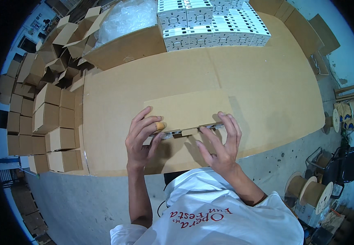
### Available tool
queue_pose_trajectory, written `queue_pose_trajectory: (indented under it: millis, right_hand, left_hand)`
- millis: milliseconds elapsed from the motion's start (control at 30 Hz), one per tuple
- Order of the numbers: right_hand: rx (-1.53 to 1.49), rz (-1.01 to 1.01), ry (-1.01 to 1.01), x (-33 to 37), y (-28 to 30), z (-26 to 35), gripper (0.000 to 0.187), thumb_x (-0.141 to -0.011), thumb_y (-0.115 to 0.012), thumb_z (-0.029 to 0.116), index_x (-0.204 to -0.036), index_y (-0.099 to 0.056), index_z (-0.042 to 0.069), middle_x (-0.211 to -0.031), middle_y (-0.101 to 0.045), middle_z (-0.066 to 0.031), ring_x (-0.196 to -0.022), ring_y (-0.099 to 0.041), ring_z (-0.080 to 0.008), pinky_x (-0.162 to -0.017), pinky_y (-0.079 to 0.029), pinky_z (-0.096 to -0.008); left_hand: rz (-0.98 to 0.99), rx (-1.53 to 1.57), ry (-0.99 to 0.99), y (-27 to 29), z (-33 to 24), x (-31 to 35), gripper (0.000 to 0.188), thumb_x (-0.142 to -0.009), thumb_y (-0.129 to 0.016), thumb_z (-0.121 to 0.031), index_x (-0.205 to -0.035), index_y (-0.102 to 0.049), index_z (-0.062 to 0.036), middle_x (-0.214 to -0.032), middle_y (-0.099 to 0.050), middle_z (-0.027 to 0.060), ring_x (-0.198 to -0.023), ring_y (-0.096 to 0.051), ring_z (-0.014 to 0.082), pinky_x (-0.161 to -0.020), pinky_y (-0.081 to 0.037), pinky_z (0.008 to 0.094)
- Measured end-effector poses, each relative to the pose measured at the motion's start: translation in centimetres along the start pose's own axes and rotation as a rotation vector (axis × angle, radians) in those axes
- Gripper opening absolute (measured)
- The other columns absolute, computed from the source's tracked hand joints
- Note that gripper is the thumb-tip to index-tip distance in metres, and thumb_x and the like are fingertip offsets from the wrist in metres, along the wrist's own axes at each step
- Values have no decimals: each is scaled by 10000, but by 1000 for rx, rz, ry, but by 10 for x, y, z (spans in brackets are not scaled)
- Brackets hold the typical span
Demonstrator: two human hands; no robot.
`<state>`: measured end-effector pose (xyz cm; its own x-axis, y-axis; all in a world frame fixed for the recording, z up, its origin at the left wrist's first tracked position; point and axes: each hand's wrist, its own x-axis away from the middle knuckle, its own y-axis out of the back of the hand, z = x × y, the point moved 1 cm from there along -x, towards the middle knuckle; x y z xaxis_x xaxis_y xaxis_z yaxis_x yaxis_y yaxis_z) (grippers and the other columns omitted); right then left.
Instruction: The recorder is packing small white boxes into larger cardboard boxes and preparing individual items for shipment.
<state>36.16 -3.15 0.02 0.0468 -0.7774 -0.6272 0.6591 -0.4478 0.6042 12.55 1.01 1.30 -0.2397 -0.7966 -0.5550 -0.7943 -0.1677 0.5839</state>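
A flat brown cardboard box (187, 108) rests on the table in front of me, its front edge facing me. Along that edge a small tab (190, 132) sticks out, and bits of clear plastic (168, 135) show in the gap under the lid. My left hand (142, 132) grips the box's front left corner, fingers over the lid and thumb at the front; one finger wears a tan bandage. At the front right, my right hand (224, 141) has its fingers spread, with fingertips touching the lid edge near the tab and the thumb apart from it.
The table (115, 102) has a cardboard top. At its far side are a carton (128, 49) of clear plastic packaging and stacked white printed boxes (218, 32). Brown cartons (48, 118) are piled left. Cable spools (316, 196) and a black chair (346, 165) stand on the right.
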Motion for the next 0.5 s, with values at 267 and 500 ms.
queue_pose_trajectory:
  millis: [267,500]
  right_hand:
    - [60,46,-12,2,-8,1,328,-731,-826,186,-1036,-733,112,-1450,-465,-206,-1370,-366,-400,-1127,-313,-511]
    - [-12,-5,-21,-2,-5,2,296,-738,-821,180,-1015,-726,139,-1426,-506,-171,-1366,-392,-375,-1118,-317,-518]
  left_hand:
    - [8,-37,-18,-1,1,-1,199,-812,-751,-14,-1001,-700,-52,-1112,-710,110,-1263,-576,384,-976,-537,460]
    - [9,9,30,-2,0,-1,177,-810,-740,-22,-978,-706,-66,-1119,-712,95,-1267,-568,399,-1027,-498,481]
